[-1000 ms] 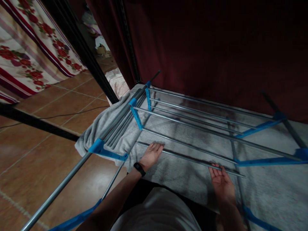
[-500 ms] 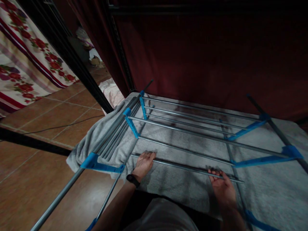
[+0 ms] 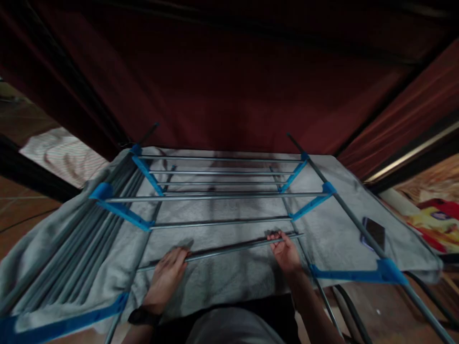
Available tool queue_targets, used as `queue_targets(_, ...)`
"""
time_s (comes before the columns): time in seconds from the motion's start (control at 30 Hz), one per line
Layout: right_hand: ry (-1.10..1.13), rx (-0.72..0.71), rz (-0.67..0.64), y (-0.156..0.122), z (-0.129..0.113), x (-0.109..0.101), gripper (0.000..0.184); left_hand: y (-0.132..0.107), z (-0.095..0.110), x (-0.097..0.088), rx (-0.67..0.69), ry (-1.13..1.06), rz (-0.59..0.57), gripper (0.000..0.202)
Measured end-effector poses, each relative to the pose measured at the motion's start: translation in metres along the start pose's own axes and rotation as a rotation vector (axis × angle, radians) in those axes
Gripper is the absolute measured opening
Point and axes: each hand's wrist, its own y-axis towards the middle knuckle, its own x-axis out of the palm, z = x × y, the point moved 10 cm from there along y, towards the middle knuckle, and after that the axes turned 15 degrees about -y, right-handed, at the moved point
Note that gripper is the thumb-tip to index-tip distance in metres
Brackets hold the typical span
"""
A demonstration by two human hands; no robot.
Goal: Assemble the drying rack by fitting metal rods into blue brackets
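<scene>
The one view, worn on the head, looks forward and down from above the person's torso (image 3: pixel 236 327), which sits closest, at the near edge; the left hand (image 3: pixel 169 272) and right hand (image 3: pixel 287 253) come just beyond, the rack (image 3: pixel 222 196) spans the middle, and a dark red curtain (image 3: pixel 229 105) backs the far side

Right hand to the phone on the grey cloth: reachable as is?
Probably not directly: the right hand is holding a metal rod, and the rack's right side tube runs across the phone's near edge. Freed and lifted over that tube, likely yes.
</scene>
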Motion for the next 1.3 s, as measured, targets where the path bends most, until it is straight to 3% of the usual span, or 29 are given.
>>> queue_targets(0.4,0.074,0.02,0.023,-0.003,-0.015,0.002,0.021,0.012,0.014,-0.013,0.193,0.049,0.01,0.025)
queue_targets(0.6,-0.002,0.028,0.031,0.001,-0.016,-0.003,0.028,0.012,-0.004,-0.01,0.09,0.085,-0.001,0.028)
queue_targets(0.8,-0.053,0.026,0.059,0.004,-0.019,-0.011,0.028,0.009,-0.02,-0.012,-0.081,0.014,0.075,0.03)
queue_targets(1.07,0.005,-0.035,0.037,0.004,-0.014,-0.015,0.02,0.011,-0.014,-0.012,-0.036,-0.006,0.05,0.027)
queue_targets(1.3,-0.006,-0.046,0.062,0.004,-0.01,-0.017,0.025,0.013,-0.01,-0.013,-0.027,0.0,0.073,0.026)
